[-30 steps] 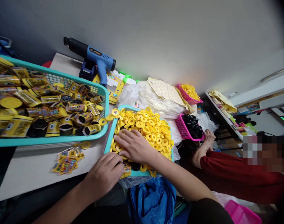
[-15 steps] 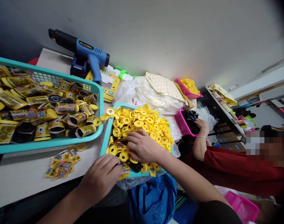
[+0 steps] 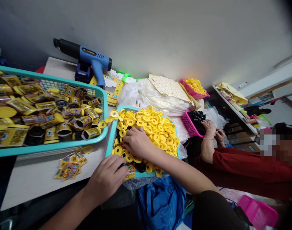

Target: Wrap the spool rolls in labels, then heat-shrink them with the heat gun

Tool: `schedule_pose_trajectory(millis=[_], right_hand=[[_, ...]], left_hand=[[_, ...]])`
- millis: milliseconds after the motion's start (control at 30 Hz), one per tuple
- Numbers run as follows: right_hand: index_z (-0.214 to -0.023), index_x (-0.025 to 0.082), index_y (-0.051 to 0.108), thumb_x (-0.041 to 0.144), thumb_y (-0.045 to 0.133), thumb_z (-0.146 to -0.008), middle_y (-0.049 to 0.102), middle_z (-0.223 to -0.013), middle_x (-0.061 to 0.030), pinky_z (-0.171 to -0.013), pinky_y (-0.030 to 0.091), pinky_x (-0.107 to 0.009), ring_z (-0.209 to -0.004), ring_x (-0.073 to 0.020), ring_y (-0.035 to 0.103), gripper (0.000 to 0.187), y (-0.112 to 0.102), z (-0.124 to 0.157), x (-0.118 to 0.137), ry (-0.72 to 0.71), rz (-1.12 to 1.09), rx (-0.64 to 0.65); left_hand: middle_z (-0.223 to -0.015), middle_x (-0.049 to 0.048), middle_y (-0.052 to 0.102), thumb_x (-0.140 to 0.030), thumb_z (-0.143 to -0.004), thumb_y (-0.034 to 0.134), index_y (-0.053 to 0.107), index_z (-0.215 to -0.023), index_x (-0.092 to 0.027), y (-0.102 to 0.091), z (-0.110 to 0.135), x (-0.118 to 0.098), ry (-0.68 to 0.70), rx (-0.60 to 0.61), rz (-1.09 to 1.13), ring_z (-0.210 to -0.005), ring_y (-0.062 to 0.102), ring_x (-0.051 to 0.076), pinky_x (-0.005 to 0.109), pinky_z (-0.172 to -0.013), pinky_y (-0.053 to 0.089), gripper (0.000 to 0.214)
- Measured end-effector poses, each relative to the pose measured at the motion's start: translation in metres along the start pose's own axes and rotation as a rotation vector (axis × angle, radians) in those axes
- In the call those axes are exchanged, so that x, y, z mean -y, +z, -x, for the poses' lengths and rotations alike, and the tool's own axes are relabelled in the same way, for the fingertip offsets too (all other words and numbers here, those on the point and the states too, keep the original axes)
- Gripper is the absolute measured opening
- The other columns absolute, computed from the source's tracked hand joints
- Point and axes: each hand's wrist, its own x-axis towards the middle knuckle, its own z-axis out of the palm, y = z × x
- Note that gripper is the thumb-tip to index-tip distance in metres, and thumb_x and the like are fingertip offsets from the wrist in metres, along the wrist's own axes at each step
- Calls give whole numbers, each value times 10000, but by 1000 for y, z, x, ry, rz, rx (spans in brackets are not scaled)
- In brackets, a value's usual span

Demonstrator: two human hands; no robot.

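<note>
Yellow rings lay heaped in the middle turquoise basket, seemingly light, stiff and slippery, best pinched by their edges. On the heap's left side, the right hand sat half curled, fingertips buried, closure untellable; the left hand curled beside a printed tube, near left, grip also hidden

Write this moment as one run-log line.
left hand: at ring basket, grip unclear | right hand: touching yellow rings | printed tubes: in left basket | heat gun: untouched
</note>
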Motion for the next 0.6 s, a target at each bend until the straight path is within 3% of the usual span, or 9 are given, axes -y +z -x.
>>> schedule_pose_trajectory(millis=[133, 200, 300, 400, 467, 533, 600], right_hand=[[-797, 179, 656, 260, 548, -908, 639, -851, -74, -692, 399, -315, -823, -207, 560, 174, -21, 5, -6, 178, -81, -238], [-758, 184, 629, 266, 550, -900, 621, -819, -69, -647, 407, -305, -777, -204, 563, 182, -32, 11, -11, 297, -106, -324], [-735, 183, 613, 286, 542, -900, 608, -765, -67, -641, 420, -321, -750, -219, 566, 207, -40, 16, -14, 379, -87, -262], [-1011, 130, 643, 323, 564, -895, 641, -928, -130, -738, 447, -376, -876, -276, 571, 239, -39, 19, -9, 396, -32, -226], [-1179, 96, 586, 332, 558, -909, 627, -1050, -159, -822, 444, -391, -968, -281, 554, 360, -36, 25, -2, 344, -61, -269], [-1141, 120, 616, 337, 502, -945, 624, -1079, -139, -885, 427, -370, -1020, -248, 535, 314, -31, 33, 8, 168, -132, -258], [-1059, 180, 665, 397, 477, -955, 606, -1177, -114, -923, 403, -384, -1111, -252, 490, 305, -22, 41, 17, -57, -157, -168]], left_hand=[[-1032, 75, 663, -124, -875, 524, 646, -921, -197, -15, 10, 4, -31, -98, 152, -1077, 578, 211, 360, -924, 492, 149], [-1019, 60, 663, -93, -860, 539, 654, -936, -213, -27, 19, 11, -105, -157, 172, -1033, 598, 196, 350, -897, 500, 183], [-953, 19, 669, -91, -840, 573, 663, -887, -235, -43, 34, 24, -280, -243, 142, -912, 635, 165, 319, -833, 519, 175], [-933, -3, 690, -160, -844, 593, 663, -833, -227, -52, 46, 32, -504, -305, 177, -867, 659, 161, 315, -814, 551, 97], [-883, -3, 705, -221, -848, 597, 663, -801, -206, -54, 51, 33, -645, -360, 207, -850, 670, 164, 320, -813, 568, 83], [-809, -3, 712, -275, -838, 608, 665, -762, -185, -54, 54, 31, -742, -427, 200, -806, 677, 161, 304, -791, 575, 130], [-750, -9, 714, -303, -815, 628, 669, -735, -179, -51, 53, 29, -790, -442, 185, -735, 677, 151, 271, -733, 576, 153]])
